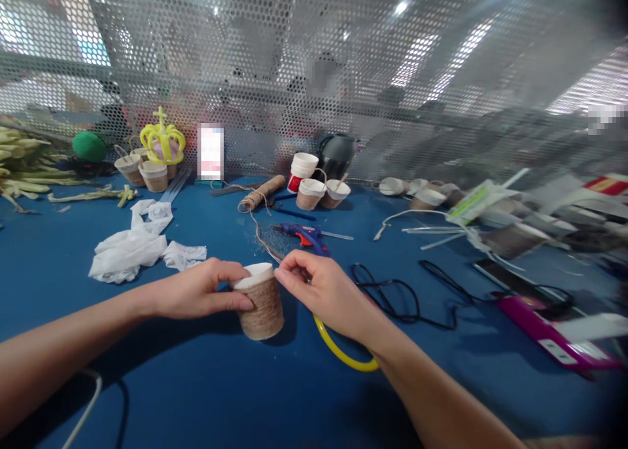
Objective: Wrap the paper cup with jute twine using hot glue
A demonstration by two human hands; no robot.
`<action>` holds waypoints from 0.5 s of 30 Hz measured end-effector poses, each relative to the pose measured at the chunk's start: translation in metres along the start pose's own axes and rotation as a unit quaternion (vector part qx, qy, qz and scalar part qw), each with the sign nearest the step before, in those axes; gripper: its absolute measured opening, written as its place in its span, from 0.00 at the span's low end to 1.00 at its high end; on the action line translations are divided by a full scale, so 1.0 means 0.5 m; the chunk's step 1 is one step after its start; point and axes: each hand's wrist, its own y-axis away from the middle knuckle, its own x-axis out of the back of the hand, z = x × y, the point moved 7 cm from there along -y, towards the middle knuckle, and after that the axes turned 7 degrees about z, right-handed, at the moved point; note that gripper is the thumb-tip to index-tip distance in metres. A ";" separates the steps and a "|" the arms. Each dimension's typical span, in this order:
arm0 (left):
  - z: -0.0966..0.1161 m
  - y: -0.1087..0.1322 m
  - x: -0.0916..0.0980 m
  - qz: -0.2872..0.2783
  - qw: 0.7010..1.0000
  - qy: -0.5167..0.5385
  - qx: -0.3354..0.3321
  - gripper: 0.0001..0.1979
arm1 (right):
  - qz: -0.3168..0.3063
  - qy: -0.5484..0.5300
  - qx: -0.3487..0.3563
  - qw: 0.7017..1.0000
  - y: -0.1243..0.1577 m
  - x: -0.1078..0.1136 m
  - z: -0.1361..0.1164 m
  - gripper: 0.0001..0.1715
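A white paper cup wrapped in brown twine (262,311) is tilted slightly above the blue table. My left hand (220,292) grips its left side, thumb on the wrapping and fingers at the rim. At the right of the rim, my right hand (314,285) is closed in a pinch on the twine (263,239). That strand leads back to a twine roll (267,192) lying further off. Just beyond my right hand lies a blue hot glue gun (299,233) with an orange-red trigger. A yellow ring (343,357) rests partly under my right forearm.
Crumpled white lace (127,249) lies at left, near a yellow crown (161,141) and small twine-wrapped cups (154,176). More cups (311,192) stand at the back. Black cable (392,298), a purple power strip (549,338) and a phone (510,279) occupy the right. Perforated metal (275,76) closes the back.
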 end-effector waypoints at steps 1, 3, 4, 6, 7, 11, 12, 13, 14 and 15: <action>0.000 0.000 0.000 -0.002 1.000 0.003 -0.004 0.12 | -0.003 0.001 0.001 1.000 0.000 0.000 0.000 0.09; 0.001 0.001 0.000 -0.006 1.000 0.011 -0.011 0.12 | -0.004 0.001 0.003 1.000 0.000 0.000 0.000 0.09; 0.001 0.002 0.000 -0.009 1.000 0.015 -0.015 0.13 | -0.003 -0.003 0.002 1.000 -0.001 0.000 0.001 0.09; 0.002 0.003 0.000 -0.013 0.999 0.024 -0.023 0.13 | 0.002 -0.021 -0.001 1.000 -0.002 0.001 0.002 0.08; 0.003 0.004 0.001 -0.015 0.999 0.030 -0.026 0.13 | 0.005 -0.034 -0.003 0.999 -0.002 0.002 0.004 0.08; 0.013 0.006 0.003 -0.027 0.996 0.071 -0.042 0.12 | 0.012 -0.107 0.017 0.994 -0.003 0.005 0.002 0.08; 0.016 0.007 0.003 -0.032 0.995 0.084 -0.045 0.11 | 0.000 -0.138 0.025 0.990 -0.002 0.003 0.000 0.09; 0.020 0.007 0.004 -0.036 0.993 0.097 -0.048 0.11 | -0.019 -0.172 0.028 0.985 -0.002 -0.001 -0.001 0.09; 0.023 0.008 0.004 -0.042 0.992 0.108 -0.049 0.10 | -0.042 -0.206 0.025 0.977 -0.001 -0.006 -0.001 0.09; 0.025 0.009 0.005 -0.046 0.991 0.118 -0.050 0.10 | -0.064 -0.234 0.019 0.970 0.000 -0.010 0.000 0.10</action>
